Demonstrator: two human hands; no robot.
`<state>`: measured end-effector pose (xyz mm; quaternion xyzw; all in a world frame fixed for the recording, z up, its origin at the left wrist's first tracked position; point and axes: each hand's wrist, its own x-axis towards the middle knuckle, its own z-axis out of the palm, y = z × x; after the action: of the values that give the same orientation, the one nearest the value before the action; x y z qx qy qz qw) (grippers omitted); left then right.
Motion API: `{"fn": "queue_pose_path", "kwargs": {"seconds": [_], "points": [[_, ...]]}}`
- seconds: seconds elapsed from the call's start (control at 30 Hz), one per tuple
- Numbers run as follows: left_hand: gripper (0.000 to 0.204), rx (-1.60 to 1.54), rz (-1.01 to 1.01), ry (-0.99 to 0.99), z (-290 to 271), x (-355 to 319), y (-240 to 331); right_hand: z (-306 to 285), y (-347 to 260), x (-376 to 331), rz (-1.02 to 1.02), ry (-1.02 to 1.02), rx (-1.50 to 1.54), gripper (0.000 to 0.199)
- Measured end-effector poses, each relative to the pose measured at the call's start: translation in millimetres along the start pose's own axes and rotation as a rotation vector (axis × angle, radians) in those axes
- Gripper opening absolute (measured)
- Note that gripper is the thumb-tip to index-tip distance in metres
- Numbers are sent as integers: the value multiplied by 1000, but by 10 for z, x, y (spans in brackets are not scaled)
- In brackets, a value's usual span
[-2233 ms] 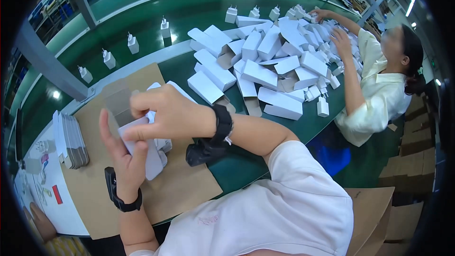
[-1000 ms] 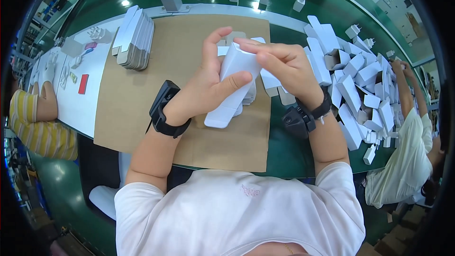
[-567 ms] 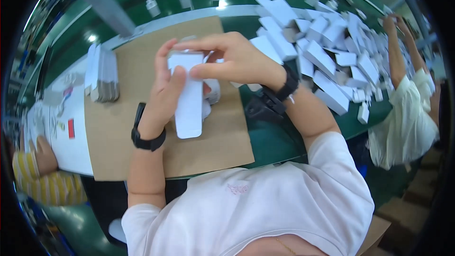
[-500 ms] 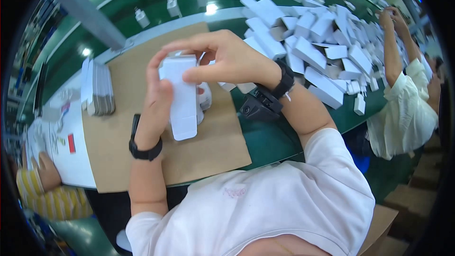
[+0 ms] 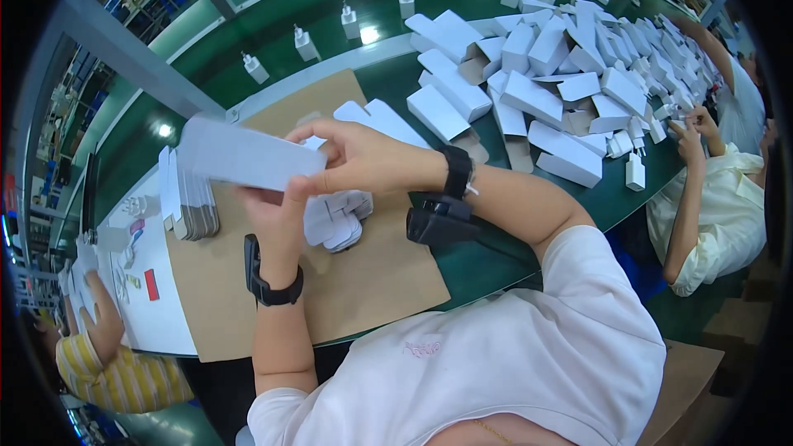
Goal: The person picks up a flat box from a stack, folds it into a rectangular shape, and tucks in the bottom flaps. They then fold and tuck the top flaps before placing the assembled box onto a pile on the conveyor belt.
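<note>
A white folding carton [image 5: 239, 155] is held up above the brown cardboard sheet [image 5: 372, 289], its long body pointing to the far left. My left hand [image 5: 277, 213] grips it from below, thumb up against its near end. The fingers and thumb of my right hand [image 5: 372, 155] close around that same end. Beneath my hands lies a small stack of flat white cartons [image 5: 337, 219]. A taller bundle of flat cartons [image 5: 194, 202] stands at the sheet's left. Just beyond my right hand, more white cartons [image 5: 384, 122] lie on the sheet's far edge.
Opened white boxes [image 5: 529, 95] are heaped on the green table at the right, with white plug adapters [image 5: 634, 172] beside them. Several adapters [image 5: 350, 23] stand along the far ledge. Co-workers' hands [image 5: 698, 136] work at the right; another person [image 5: 107, 339] sits at the left.
The carton has swung from upright, its lower end toward me, to lying lengthwise toward the far left. My right hand has dropped nearer, and the flat stack beneath shows more fully.
</note>
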<state>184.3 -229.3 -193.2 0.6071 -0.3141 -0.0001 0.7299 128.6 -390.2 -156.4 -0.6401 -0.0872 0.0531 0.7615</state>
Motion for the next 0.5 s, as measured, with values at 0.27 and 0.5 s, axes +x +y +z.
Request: {"fn": "queue_pose_path", "kwargs": {"seconds": [0.27, 0.5], "points": [[57, -79, -306, -114, 2, -10, 125, -261, -335, -94, -266, 10, -890, 48], [62, 753, -282, -146, -199, 130, 198, -588, -575, -271, -346, 319, -1305, 58]]}}
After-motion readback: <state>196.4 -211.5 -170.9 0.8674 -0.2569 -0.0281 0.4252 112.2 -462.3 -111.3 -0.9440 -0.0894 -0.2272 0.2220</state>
